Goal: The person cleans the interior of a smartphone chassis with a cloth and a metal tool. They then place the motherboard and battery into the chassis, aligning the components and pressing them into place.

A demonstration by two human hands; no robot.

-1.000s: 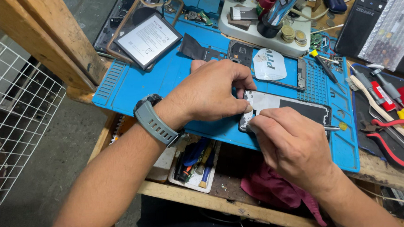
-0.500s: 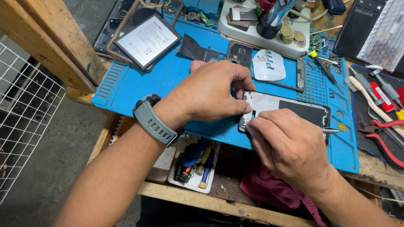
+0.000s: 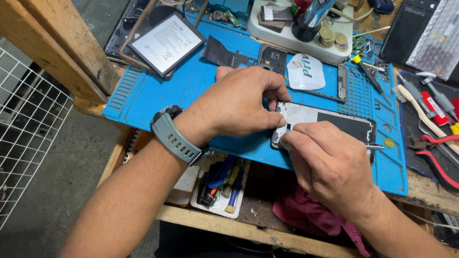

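Note:
An opened phone (image 3: pixel 333 119) with its back off lies on a blue work mat (image 3: pixel 149 91). My left hand (image 3: pixel 238 105), a grey watch (image 3: pixel 173 136) on its wrist, pinches the phone's left end with thumb and fingers. My right hand (image 3: pixel 331 165) rests over the phone's near edge. It is closed on a thin metal tool (image 3: pixel 375 147) whose end sticks out to the right. Its fingertips meet my left thumb at the phone's left corner. What the tool touches is hidden.
A flat phone battery (image 3: pixel 166 43) and loose phone parts lie at the mat's far side. Red-handled pliers (image 3: pixel 440 154) and other hand tools lie on the right. A small tray of tools (image 3: pixel 219 187) and a red cloth (image 3: pixel 307 214) sit below the mat. A wire grid (image 3: pixel 10 140) stands on the left.
My right hand has shifted slightly toward the phone's left corner. My left hand has stayed in place on the phone.

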